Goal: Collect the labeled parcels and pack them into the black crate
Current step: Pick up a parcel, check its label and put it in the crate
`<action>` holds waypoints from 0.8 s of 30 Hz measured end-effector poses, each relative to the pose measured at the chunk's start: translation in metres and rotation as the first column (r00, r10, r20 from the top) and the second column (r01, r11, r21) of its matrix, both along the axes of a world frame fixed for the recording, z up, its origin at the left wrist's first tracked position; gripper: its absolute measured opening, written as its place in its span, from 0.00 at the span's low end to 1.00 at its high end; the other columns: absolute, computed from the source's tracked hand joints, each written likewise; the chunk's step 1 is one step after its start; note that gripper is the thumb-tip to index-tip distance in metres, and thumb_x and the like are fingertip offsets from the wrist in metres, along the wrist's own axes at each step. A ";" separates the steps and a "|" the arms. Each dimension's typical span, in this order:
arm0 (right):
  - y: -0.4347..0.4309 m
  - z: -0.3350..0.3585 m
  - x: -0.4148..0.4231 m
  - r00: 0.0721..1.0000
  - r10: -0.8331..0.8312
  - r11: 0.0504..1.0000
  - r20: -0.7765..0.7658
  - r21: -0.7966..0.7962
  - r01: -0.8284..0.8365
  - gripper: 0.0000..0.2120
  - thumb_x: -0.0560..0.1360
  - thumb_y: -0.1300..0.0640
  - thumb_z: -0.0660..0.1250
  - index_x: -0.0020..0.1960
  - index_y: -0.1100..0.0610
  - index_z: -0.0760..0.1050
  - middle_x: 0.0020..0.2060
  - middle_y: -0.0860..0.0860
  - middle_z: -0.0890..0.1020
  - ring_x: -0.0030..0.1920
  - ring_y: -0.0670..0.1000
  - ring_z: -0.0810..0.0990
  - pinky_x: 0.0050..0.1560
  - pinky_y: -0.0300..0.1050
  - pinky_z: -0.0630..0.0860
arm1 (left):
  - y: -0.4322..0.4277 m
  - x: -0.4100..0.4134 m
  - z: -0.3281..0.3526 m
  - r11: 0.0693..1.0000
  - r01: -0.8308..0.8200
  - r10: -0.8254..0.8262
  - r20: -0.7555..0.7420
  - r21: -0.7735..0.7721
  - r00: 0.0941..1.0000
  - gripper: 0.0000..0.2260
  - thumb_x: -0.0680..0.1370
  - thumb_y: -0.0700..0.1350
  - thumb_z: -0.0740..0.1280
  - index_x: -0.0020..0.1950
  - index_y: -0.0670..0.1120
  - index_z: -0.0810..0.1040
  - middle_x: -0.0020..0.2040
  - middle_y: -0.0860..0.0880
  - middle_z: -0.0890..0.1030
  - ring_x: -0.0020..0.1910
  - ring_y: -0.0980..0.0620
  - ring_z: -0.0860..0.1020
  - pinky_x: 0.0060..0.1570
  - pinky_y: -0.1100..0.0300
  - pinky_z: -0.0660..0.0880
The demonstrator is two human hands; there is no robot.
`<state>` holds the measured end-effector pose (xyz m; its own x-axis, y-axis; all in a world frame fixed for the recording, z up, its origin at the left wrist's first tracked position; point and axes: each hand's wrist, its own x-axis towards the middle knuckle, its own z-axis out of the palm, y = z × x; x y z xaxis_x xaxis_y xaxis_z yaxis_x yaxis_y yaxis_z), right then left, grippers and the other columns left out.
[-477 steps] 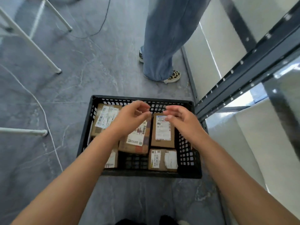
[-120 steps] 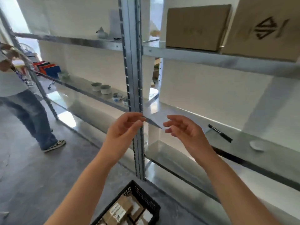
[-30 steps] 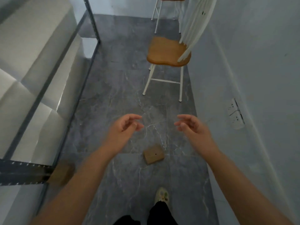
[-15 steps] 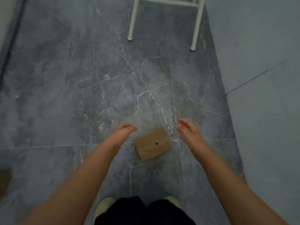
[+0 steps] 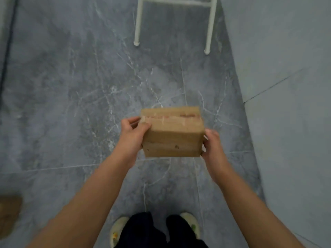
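Note:
A brown cardboard parcel (image 5: 172, 133) with tape across its top is lifted off the grey floor and held between both hands. My left hand (image 5: 131, 136) grips its left end, thumb on the top corner. My right hand (image 5: 212, 146) holds its right end. No label shows on the faces turned to me. The black crate is out of view.
White chair legs (image 5: 137, 22) stand on the floor straight ahead. A grey wall (image 5: 286, 86) runs along the right side. A blurred brown box (image 5: 9, 213) lies at the left edge. My feet (image 5: 119, 230) are at the bottom.
Half a second ago the parcel lay on the floor between my open hands. Now both hands are closed on it and it is raised and turned.

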<state>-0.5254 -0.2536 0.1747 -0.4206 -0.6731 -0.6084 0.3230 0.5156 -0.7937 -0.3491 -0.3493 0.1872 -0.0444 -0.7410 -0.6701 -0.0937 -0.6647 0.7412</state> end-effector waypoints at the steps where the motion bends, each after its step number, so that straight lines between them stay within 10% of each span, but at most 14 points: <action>1: -0.002 0.046 -0.001 1.000 -0.029 0.999 0.006 -0.034 0.029 0.15 0.79 0.45 0.55 0.56 0.55 0.70 0.57 0.54 0.74 0.59 0.50 0.73 0.50 0.48 0.72 | -0.001 0.001 0.040 0.996 0.009 -0.011 -0.027 -0.084 1.000 0.11 0.77 0.45 0.66 0.55 0.54 0.67 0.63 0.48 0.72 0.54 0.52 0.75 0.49 0.51 0.74; 8: -0.011 0.360 -0.008 0.993 -0.003 0.978 0.118 -0.207 0.028 0.36 0.67 0.47 0.67 0.72 0.51 0.58 0.66 0.55 0.73 0.62 0.57 0.76 0.63 0.63 0.70 | -0.019 0.038 0.325 0.802 0.264 -0.398 -0.149 -0.536 0.905 0.36 0.66 0.47 0.74 0.69 0.64 0.62 0.60 0.67 0.77 0.53 0.60 0.81 0.44 0.67 0.77; 11: -0.007 0.468 -0.009 0.970 0.199 0.942 0.139 -0.302 -0.150 0.48 0.61 0.42 0.72 0.75 0.45 0.52 0.68 0.52 0.71 0.57 0.49 0.79 0.56 0.50 0.77 | -0.027 0.049 0.435 0.726 0.323 -0.498 -0.140 -0.607 0.856 0.44 0.67 0.39 0.74 0.74 0.58 0.52 0.64 0.69 0.74 0.55 0.60 0.80 0.46 0.65 0.78; 15: 0.000 0.568 -0.007 0.927 0.343 0.838 -0.152 -0.397 -0.375 0.70 0.42 0.32 0.78 0.74 0.36 0.41 0.67 0.44 0.67 0.65 0.47 0.73 0.59 0.46 0.76 | -0.018 0.055 0.547 0.653 0.387 -0.572 -0.089 -0.651 0.815 0.41 0.65 0.49 0.79 0.72 0.61 0.61 0.70 0.62 0.70 0.63 0.57 0.76 0.51 0.64 0.77; 19: 0.003 0.625 -0.002 0.829 0.313 0.667 -0.463 -0.514 -0.539 0.62 0.52 0.38 0.79 0.71 0.34 0.40 0.69 0.38 0.62 0.68 0.36 0.66 0.65 0.35 0.69 | -0.003 0.057 0.619 0.654 0.306 -0.503 -0.095 -0.692 0.859 0.28 0.61 0.65 0.76 0.60 0.66 0.75 0.60 0.59 0.80 0.59 0.59 0.78 0.48 0.65 0.77; 24: -0.002 0.667 0.007 0.693 0.180 0.492 -0.698 -0.546 -0.678 0.62 0.56 0.47 0.80 0.73 0.37 0.37 0.74 0.50 0.56 0.74 0.45 0.58 0.74 0.51 0.60 | 0.015 0.060 0.673 0.634 0.090 -0.285 -0.124 -0.768 0.950 0.26 0.64 0.67 0.71 0.61 0.66 0.75 0.62 0.58 0.79 0.62 0.57 0.76 0.62 0.52 0.73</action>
<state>-0.5189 -0.2553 0.8419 0.0161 -0.9248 0.3801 -0.3204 -0.3648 -0.8742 -0.2889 -0.3340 0.8601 -0.3083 -0.9387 0.1541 0.0717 0.1386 0.9877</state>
